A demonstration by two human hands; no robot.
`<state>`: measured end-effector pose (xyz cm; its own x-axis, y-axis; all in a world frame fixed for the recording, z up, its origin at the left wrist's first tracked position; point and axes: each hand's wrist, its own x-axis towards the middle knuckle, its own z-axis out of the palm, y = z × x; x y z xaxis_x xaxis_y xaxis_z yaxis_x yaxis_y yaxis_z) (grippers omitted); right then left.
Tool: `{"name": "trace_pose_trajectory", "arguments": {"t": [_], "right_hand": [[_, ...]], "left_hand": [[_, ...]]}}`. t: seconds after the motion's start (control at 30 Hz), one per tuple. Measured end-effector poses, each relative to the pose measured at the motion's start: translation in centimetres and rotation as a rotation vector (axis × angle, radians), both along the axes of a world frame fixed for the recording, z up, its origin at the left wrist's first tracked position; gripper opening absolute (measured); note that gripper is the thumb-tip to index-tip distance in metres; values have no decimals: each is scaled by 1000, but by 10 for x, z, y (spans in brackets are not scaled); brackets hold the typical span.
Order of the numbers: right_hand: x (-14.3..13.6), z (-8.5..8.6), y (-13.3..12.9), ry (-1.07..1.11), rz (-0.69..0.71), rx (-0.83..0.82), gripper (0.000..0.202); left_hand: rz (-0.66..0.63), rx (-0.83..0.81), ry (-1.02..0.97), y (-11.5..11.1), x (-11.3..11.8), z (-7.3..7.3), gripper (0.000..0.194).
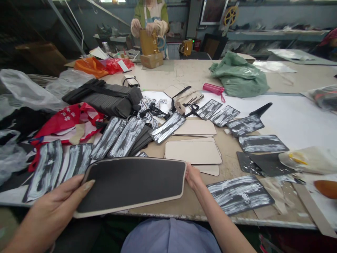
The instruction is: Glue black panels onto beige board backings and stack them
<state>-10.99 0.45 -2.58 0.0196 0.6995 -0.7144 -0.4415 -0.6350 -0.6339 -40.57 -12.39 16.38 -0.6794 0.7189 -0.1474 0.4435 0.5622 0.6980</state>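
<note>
A long black panel with a beige edge (pixel 134 184) is held flat at the table's front edge. My left hand (pixel 64 198) grips its left end, thumb on top. At its right end my right hand (pixel 192 175) has its fingers closed on the edge. Behind the panel lie beige rectangular boards (pixel 193 151) in a small stack. Dark pieces smeared with white lie around it, such as one at the right (pixel 240 194), one beyond it (pixel 262 143) and one at the left (pixel 47 168).
On the left are a stack of dark grey pieces (pixel 113 98), a red bag (pixel 61 121) and clear plastic bags (pixel 26 89). Farther back are a pink case (pixel 212 88), a green bag (pixel 238 75) and a person (pixel 163 15) handling a brown bag (pixel 147 43).
</note>
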Motion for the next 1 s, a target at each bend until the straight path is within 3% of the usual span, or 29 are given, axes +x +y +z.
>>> {"name": "trace_pose_trajectory", "arguments": {"t": [0.1,0.23,0.37,0.47,0.6,0.7,0.87,1.0], "right_hand": [[11,12,-5,56,135,0,28],[38,33,-30,214,380,-5,38],[59,43,-51,245,345,-5,53],[69,38,-59,198,317,34,44],[77,23,-64,-38,295,99,32],[81,13,-63,-314,388,184,33],[84,2,-56,-869,619,305,36],[84,-7,-53,-1077,702,336,34]], "left_hand": [[-95,31,-361,15,23,-3,49],[-135,61,-609,26,38,-27,54],[-150,81,-744,27,41,-64,52],[-140,58,-865,26,47,-95,50],[-117,3,-1010,23,64,-134,47],[-103,-6,-1051,18,75,-154,45],[-47,22,-1077,12,80,-174,41],[2,55,-1042,10,80,-185,31]]}}
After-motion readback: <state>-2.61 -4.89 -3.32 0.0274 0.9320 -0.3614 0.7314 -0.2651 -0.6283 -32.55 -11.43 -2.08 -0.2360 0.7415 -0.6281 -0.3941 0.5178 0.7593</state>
